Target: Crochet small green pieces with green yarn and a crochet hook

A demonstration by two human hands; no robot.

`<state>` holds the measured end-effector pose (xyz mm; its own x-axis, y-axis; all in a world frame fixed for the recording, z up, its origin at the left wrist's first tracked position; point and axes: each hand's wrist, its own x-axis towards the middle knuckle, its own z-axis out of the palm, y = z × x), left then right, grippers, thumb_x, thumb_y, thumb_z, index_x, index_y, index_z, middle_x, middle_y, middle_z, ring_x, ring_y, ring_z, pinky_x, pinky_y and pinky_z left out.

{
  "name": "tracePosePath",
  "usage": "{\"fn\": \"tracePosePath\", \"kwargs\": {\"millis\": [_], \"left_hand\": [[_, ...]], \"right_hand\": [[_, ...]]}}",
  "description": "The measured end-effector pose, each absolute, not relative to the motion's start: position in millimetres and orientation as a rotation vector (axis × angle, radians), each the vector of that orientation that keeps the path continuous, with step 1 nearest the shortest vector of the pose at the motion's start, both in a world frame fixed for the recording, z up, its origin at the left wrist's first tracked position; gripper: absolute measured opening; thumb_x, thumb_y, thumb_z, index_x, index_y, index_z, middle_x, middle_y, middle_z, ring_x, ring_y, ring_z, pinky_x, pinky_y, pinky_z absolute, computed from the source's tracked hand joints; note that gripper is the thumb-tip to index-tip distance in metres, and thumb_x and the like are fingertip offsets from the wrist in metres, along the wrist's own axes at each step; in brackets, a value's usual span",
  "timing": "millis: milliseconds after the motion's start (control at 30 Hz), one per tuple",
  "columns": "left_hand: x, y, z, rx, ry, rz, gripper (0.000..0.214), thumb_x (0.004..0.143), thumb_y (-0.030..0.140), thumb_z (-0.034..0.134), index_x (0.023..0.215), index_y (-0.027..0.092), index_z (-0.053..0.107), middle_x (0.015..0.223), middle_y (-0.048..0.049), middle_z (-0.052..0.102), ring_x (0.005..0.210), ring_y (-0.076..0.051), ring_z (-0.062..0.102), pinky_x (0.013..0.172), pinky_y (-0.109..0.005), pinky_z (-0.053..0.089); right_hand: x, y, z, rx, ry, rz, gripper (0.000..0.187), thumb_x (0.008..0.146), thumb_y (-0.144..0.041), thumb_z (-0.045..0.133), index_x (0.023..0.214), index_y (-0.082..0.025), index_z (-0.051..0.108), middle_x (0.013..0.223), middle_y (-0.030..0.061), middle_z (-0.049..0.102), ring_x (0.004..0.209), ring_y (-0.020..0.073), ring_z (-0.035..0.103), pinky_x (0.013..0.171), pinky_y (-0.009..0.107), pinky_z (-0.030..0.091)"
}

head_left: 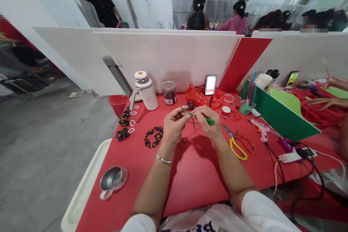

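Over the middle of the red table, my two hands meet close together. In my right hand [208, 119] is a crochet hook with a green handle [210, 121], its thin tip pointing left toward the other hand. My left hand [175, 123] is closed with fingertips pinching dark green yarn [194, 124], and a strand hangs down between the hands. A small dark ball of yarn [190, 105] lies just beyond the fingers. Left of my left wrist, a braided multicolour yarn loop [152, 137] rests on the table. The stitches at the fingertips are too small to make out.
Scissors with yellow handles [235, 145], a pink glue gun [262, 130] and a power strip [295, 156] with cables lie to the right. A white flask [146, 94], a jar [169, 93] and a phone [210, 84] stand behind. A metal cup [113, 179] sits front left. Another person's hands [326, 103] are far right.
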<state>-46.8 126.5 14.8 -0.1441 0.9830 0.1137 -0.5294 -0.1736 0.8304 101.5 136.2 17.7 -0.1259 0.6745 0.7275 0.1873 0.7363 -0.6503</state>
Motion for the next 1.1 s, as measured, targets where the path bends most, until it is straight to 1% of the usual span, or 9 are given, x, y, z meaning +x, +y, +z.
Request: {"fn": "tracePosePath", "kwargs": {"millis": [67,133,233,300,400,533,667,967,1100], "left_hand": [[-43,125,14,0.848,0.789,1.672,0.045,0.057,0.026,0.097,0.097,0.015,0.081,0.067,0.0006,0.069,0.053,-0.004,0.050,0.048,-0.017,0.034],[-40,124,14,0.864,0.799,1.711,0.046,0.058,0.026,0.096,0.100,0.016,0.081,0.069,0.0007,0.070,0.054,-0.004,0.051,0.049,-0.017,0.035],[-39,123,14,0.867,0.805,1.712,0.048,0.059,0.026,0.095,0.104,0.016,0.080,0.069,0.0008,0.071,0.051,-0.004,0.048,0.048,-0.017,0.032],[-39,123,14,0.862,0.805,1.688,0.050,0.059,0.028,0.095,0.105,0.015,0.079,0.068,0.0004,0.070,0.049,-0.003,0.047,0.046,-0.017,0.029],[-37,122,13,0.865,0.805,1.655,0.051,0.059,0.029,0.094,0.105,0.014,0.079,0.067,0.0002,0.070,0.048,-0.003,0.045,0.044,-0.017,0.026],[-32,119,13,0.868,0.793,1.626,0.048,0.062,0.028,0.093,0.106,0.014,0.079,0.066,0.0009,0.069,0.045,-0.002,0.041,0.044,-0.017,0.025],[-29,115,15,0.801,0.743,1.572,0.048,0.059,0.026,0.093,0.103,0.014,0.078,0.064,0.0025,0.067,0.041,-0.001,0.034,0.041,-0.018,0.020],[-29,112,20,0.794,0.712,1.503,0.054,0.055,0.027,0.097,0.103,0.013,0.077,0.065,0.0008,0.068,0.043,-0.001,0.036,0.042,-0.017,0.020],[-26,109,21,0.776,0.695,1.494,0.053,0.055,0.027,0.097,0.102,0.014,0.077,0.063,0.0021,0.067,0.042,-0.001,0.034,0.041,-0.017,0.018]], "right_hand": [[103,135,18,-0.729,-1.694,0.394,0.018,0.101,-0.030,0.058,0.097,-0.023,0.073,0.096,0.0059,0.075,0.092,0.0187,0.070,0.083,0.035,0.057],[103,133,17,-0.733,-1.697,0.328,0.018,0.101,-0.028,0.058,0.105,-0.023,0.074,0.102,0.0072,0.075,0.097,0.0198,0.071,0.086,0.036,0.058],[103,131,14,-0.668,-1.713,0.269,0.020,0.101,-0.023,0.058,0.111,-0.024,0.075,0.109,0.0083,0.076,0.106,0.0210,0.072,0.095,0.039,0.059],[105,130,13,-0.629,-1.743,0.236,0.020,0.099,-0.021,0.062,0.114,-0.024,0.075,0.112,0.0083,0.077,0.107,0.0209,0.072,0.097,0.039,0.059],[108,126,11,-0.617,-1.776,0.153,0.021,0.096,-0.020,0.068,0.115,-0.023,0.075,0.110,0.0087,0.078,0.105,0.0209,0.074,0.093,0.039,0.061],[110,120,9,-0.652,-1.769,-0.045,0.021,0.096,-0.018,0.067,0.114,-0.024,0.075,0.107,0.0087,0.080,0.099,0.0215,0.075,0.087,0.039,0.062],[109,115,5,-0.631,-1.744,-0.188,0.023,0.094,-0.015,0.068,0.115,-0.024,0.074,0.108,0.0091,0.080,0.097,0.0219,0.075,0.084,0.040,0.062],[106,107,-1,-0.685,-1.624,-0.137,0.028,0.095,-0.014,0.068,0.119,-0.027,0.075,0.101,0.0066,0.075,0.092,0.0204,0.069,0.080,0.039,0.060],[104,105,-9,-0.711,-1.588,-0.128,0.029,0.095,-0.017,0.068,0.121,-0.028,0.075,0.102,0.0063,0.073,0.092,0.0199,0.069,0.080,0.038,0.060]]}}
